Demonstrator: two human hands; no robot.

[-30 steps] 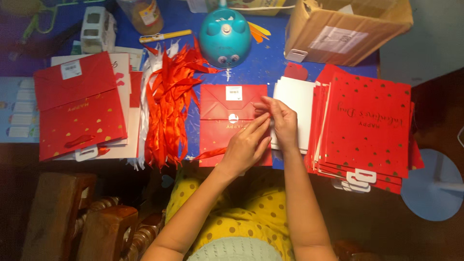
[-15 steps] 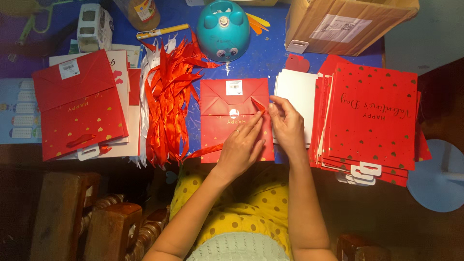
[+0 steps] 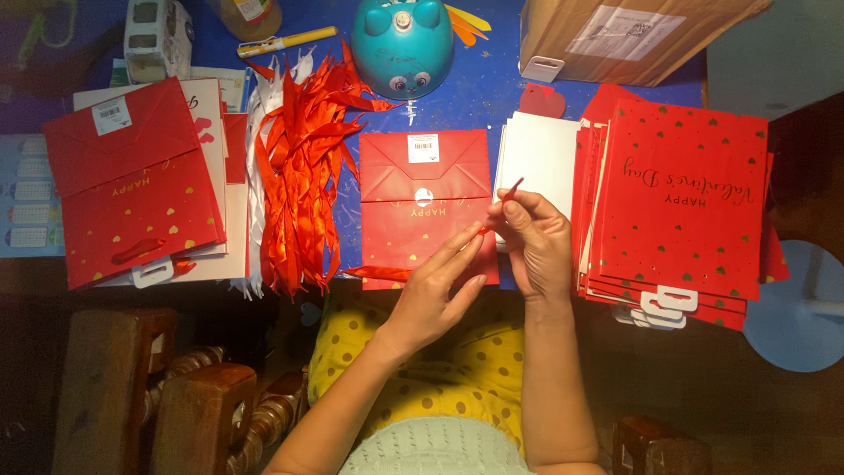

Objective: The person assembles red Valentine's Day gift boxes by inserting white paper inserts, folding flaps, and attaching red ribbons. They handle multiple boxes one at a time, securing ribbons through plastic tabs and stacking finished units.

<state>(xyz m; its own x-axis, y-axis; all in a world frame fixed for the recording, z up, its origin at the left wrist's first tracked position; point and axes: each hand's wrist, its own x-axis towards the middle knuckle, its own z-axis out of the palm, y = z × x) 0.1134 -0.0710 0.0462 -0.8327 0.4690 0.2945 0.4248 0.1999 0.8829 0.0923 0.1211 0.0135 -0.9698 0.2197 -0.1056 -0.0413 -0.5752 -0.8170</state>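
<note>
Over on the far left, a flattened red gift bag (image 3: 132, 180) with gold hearts lies on a small stack of its kind, white handle tab poking out at the near edge, parked clear of the working spot. Just right of it sprawls a heap of red satin ribbons (image 3: 299, 176) over white strips, close enough to draw from without leaning. Dead centre, another flat red paper bag (image 3: 422, 207) sits square before the person, base fold up, barcode sticker at its top. The left hand (image 3: 437, 295) hovers low over that bag's near right corner, fingers spread and holding nothing, placed as if to steady the paper. The right hand (image 3: 532, 242) has its thumb and fingertips pinched shut on a thin red ribbon end (image 3: 512, 187), which angles up from the pinch just off the bag's right edge. Behind the right hand lies a stack of white cards (image 3: 538, 158), and rightmost is a tall pile of red heart-dotted bags (image 3: 681, 198), fanned slightly. Up top stand a teal dome-shaped toy (image 3: 403, 44) and a cardboard box (image 3: 615, 35) on the blue table (image 3: 492, 92).
</note>
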